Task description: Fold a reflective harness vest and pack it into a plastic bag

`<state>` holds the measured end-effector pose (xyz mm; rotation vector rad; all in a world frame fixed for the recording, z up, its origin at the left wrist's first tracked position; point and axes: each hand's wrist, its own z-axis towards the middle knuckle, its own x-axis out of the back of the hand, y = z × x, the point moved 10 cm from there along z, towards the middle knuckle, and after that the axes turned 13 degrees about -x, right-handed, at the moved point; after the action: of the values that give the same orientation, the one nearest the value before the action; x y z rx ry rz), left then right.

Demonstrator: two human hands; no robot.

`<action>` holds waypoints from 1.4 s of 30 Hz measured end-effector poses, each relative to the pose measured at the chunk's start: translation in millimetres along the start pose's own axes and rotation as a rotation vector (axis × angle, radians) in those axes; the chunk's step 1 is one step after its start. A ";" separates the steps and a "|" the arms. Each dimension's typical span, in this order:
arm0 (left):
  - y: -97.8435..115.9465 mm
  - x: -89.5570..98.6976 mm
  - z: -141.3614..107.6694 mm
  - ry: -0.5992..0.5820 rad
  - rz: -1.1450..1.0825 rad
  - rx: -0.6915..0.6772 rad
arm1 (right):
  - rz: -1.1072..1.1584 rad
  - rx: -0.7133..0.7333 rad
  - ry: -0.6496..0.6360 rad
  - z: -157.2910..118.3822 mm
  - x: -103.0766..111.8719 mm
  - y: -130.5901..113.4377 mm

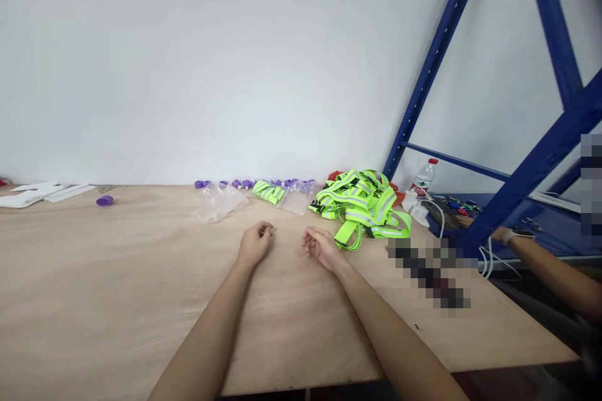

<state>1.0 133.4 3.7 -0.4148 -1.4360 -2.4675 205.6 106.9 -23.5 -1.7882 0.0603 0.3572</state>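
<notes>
My left hand (255, 243) rests on the wooden table with its fingers curled in, and nothing shows in it. Across a short gap, my right hand (323, 247) lies on its side, fingers loosely closed and no object visible in them. Just to its right is a heap of neon yellow-green reflective straps (364, 203) with dark buckles. Beyond the hands lie a clear plastic bag (219, 202), a folded reflective strap (268, 192) and another clear bag (298, 198). Both hands are apart from these bags.
Several small purple items line the wall; a purple piece (105, 200) sits farther left near white sheets (44, 194). A blue metal frame (531, 166) rises at right by a red-capped bottle (424, 177). A pixelated patch covers something dark. Another person's arm (550, 263) reaches in at right.
</notes>
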 end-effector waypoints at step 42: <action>22.3 -24.7 3.6 -0.149 0.131 -0.124 | -0.854 0.506 1.021 -100.4 53.0 -420.3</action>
<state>32.3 127.7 14.2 -0.7088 -1.2672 -2.4720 373.6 123.6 377.8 -1.1789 0.0864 -1.0995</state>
